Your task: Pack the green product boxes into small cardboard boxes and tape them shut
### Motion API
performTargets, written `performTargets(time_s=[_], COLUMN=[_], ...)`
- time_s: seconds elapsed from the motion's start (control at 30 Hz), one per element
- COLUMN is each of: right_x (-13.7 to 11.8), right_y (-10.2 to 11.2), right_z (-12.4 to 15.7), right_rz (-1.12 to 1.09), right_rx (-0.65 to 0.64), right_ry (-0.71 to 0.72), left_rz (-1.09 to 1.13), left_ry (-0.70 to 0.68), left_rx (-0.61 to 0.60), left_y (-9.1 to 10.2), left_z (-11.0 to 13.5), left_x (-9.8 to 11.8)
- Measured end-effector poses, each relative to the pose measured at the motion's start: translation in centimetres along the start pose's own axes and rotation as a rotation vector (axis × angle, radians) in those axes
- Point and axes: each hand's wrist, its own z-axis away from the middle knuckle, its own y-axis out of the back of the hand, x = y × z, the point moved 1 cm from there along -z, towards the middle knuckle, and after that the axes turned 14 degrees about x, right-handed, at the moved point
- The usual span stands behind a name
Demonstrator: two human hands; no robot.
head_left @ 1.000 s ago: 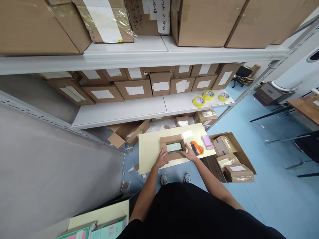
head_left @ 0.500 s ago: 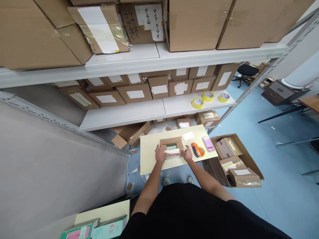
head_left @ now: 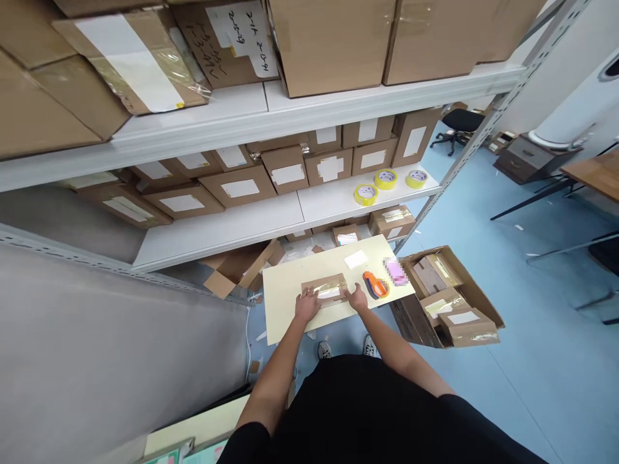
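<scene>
In the lower centre, the left hand [head_left: 306, 305] lies on the cardboard box [head_left: 333, 282], grip spread, clasping nothing; the right hand [head_left: 357, 298], grip part-open, touches its right end.

A smooth grey wall [head_left: 120, 348] rises beside one end of a white metal shelving unit [head_left: 227, 235]. Past the other end I see a pale blue floor [head_left: 461, 216] running under a black swivel chair [head_left: 463, 120] and a brown wooden-topped table [head_left: 597, 175].
</scene>
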Motion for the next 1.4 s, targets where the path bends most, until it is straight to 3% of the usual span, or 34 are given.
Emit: performTargets(time_s=[0.13, 0.2, 0.27, 0.37, 0.43, 0.6, 0.7, 0.83, 1.0, 1.13, 1.27, 1.4], right_x=[1.3, 2.5, 4.1, 6.5, 8.0, 9.9, 10.0, 9.7, 7.9, 3.6, -2.5, -6.1], right_y=[1.2, 2.7, 4.3, 6.1, 6.1, 3.2, 1.7, 1.8, 3.7, 4.6, 4.1, 2.5], right_z=[-1.0, -2.2, -3.6, -5.8, -6.8, -7.3, -7.6, -8.7, -8.3, -5.2, -2.1, -0.9], right_rz=[-0.051, -0.024, 0.035, 0.093, 0.110, 0.172, 0.200, 0.153, 0.066, -0.339, -0.655, -0.602], right_rx=[0.201, 0.308, 0.356, 0.293, 0.215, 0.040, 0.019, -0.004, 0.026, 0.040, -0.137, -0.344], right_ry=[0.142, 0.204, 0.177, 0.073, 0.024, -0.007, -0.038, -0.142, -0.037, 0.213, 0.381, 0.390], left_rz=[-0.040, -0.043, -0.040, -0.034, -0.025, -0.026, -0.027, -0.042, -0.039, 0.049, 0.151, 0.284], left_ry=[0.041, 0.054, 0.069, 0.081, 0.069, 0.050, 0.043, 0.024, 0.028, 0.054, 0.110, 0.173], left_rx=[-0.105, -0.168, -0.242, -0.360, -0.407, -0.455, -0.464, -0.492, -0.508, -0.470, -0.427, -0.301], left_y=[-1.7, -1.7, -1.4, -1.0, -1.0, -1.9, -2.2, -2.3, -2.2, -2.0, -1.9, -2.3], left_z=[1.5, 0.9, -0.1, -1.8, -2.8, -3.9, -4.0, -4.3, -4.4, -4.0, -3.4, -2.3], left_x=[0.5, 0.3, 0.0, -0.7, -1.2, -2.3, -2.7, -2.6, -2.0, -1.4, -0.7, -0.6])
